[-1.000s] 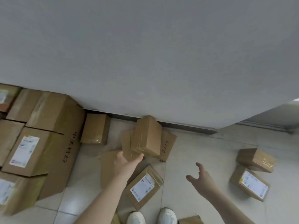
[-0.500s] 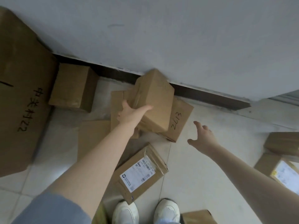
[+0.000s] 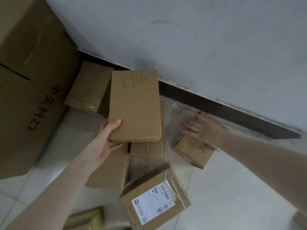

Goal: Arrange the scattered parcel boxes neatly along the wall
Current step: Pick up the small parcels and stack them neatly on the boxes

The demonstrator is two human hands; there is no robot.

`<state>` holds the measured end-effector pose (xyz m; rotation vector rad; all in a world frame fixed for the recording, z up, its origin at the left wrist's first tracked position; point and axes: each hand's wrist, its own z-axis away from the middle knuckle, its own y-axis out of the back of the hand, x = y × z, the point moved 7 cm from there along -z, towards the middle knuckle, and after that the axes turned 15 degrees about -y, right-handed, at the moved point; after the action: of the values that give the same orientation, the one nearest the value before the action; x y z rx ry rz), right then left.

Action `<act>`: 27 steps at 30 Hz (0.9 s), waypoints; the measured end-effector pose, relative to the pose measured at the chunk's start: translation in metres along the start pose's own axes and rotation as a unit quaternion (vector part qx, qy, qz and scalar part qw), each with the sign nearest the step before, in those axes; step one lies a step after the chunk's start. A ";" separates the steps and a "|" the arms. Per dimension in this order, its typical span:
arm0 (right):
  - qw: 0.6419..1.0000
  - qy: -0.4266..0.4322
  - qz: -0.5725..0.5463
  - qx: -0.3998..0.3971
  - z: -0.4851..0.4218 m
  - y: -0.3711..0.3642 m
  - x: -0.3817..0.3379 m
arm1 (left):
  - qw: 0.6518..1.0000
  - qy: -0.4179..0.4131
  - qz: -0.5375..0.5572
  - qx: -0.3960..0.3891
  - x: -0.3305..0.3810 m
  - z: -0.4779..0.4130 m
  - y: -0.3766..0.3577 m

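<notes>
left hand (image 3: 108,138) gripping 2716 box (image 3: 135,107), right hand (image 3: 199,128) on small box (image 3: 194,150)

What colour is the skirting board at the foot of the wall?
The skirting board is dark brown, almost black. The head view, the only one, shows it plainly.

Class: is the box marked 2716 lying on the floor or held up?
Held up: the left hand grips the 2716 box, thumb above, fingers beneath.
</notes>
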<state>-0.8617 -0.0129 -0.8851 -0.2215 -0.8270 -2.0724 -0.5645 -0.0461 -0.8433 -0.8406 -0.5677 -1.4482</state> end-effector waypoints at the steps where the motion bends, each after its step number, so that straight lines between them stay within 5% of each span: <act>1: 1.000 -0.001 -0.002 0.009 -0.005 -0.004 -0.001 | 1.000 -0.006 -0.001 -0.002 -0.005 -0.003 0.000; 8: 0.993 -0.079 -0.092 -0.010 0.030 -0.011 0.011 | 0.997 0.016 0.041 0.057 -0.007 0.017 0.003; 16: 0.921 -0.206 -0.322 -0.076 0.203 0.058 0.078 | 0.986 0.062 0.033 0.151 0.094 0.153 0.013; 19: 0.841 -0.282 -0.444 -0.121 0.286 0.103 0.112 | 0.983 0.072 0.009 0.170 0.160 0.220 0.013; 24: 0.567 -0.363 -0.726 -0.138 0.419 0.200 0.144 | 0.964 0.129 -0.004 0.233 0.278 0.343 0.018; 25: 0.537 -0.362 -0.753 -0.120 0.441 0.226 0.154 | 0.967 0.121 0.006 0.226 0.296 0.364 0.019; 27: 0.533 -0.344 -0.767 -0.096 0.479 0.279 0.174 | 0.965 0.091 0.053 0.240 0.327 0.405 0.027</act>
<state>-0.8167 0.0615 -0.3106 -0.6046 -1.5814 -3.9078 -0.4521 0.0652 -0.3470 -0.3449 -0.6858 -1.2020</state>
